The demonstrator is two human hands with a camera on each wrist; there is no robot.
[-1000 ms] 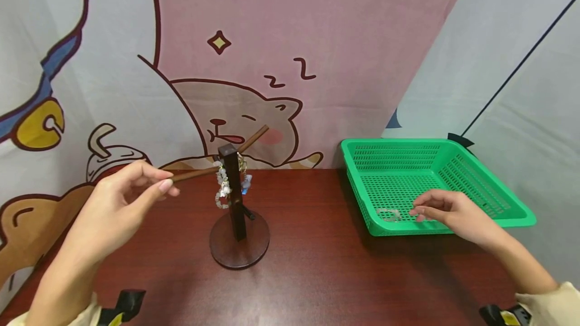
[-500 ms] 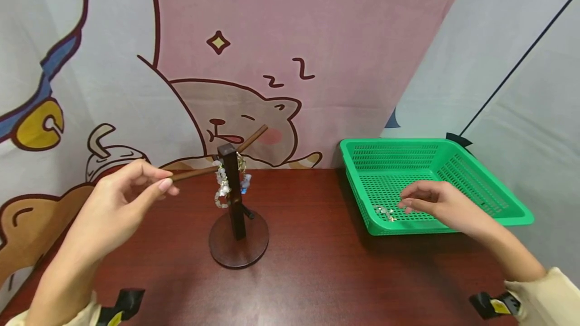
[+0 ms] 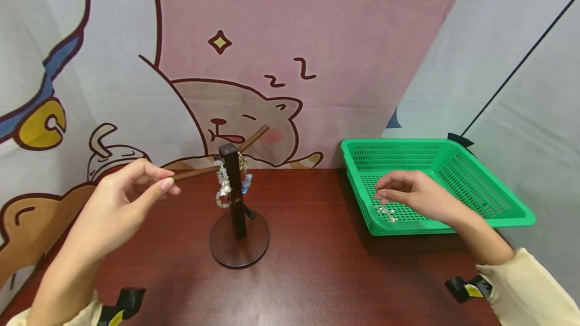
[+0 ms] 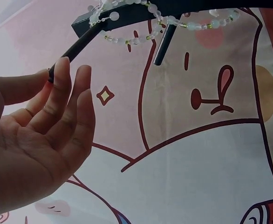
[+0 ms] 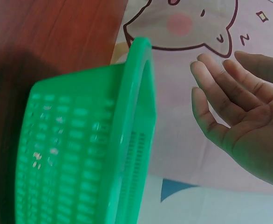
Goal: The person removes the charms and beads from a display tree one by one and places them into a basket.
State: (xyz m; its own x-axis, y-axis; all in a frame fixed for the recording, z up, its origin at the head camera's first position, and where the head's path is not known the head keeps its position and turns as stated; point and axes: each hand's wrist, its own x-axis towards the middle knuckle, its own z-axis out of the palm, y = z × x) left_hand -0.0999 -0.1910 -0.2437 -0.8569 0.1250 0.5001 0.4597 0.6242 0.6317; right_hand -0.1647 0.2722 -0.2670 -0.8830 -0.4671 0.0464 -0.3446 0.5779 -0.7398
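Note:
My left hand (image 3: 122,205) pinches the free end of a wooden peg (image 3: 197,172) between thumb and forefinger. That peg belongs to a dark wooden bracelet stand (image 3: 237,205) with a round base. Pale beaded bracelets (image 4: 153,32) hang from it near the post; a blue charm (image 3: 246,183) dangles behind. My right hand (image 3: 414,192) hovers over the green plastic basket (image 3: 362,210), fingers loosely curved, holding nothing. Below its fingertips, in the near left corner of the basket, lies a small clear, shiny beaded piece (image 3: 386,214), too small to make out fully.
The stand and basket share a reddish-brown table (image 3: 308,245). A cloth backdrop (image 3: 344,54) with cartoon animals hangs right behind them. Another peg (image 3: 254,138) sticks out from the post to the back right.
My right hand has moved left over the basket. The beaded piece looked blurred a second ago; it lies sharp now. My left hand keeps its pinch on the peg.

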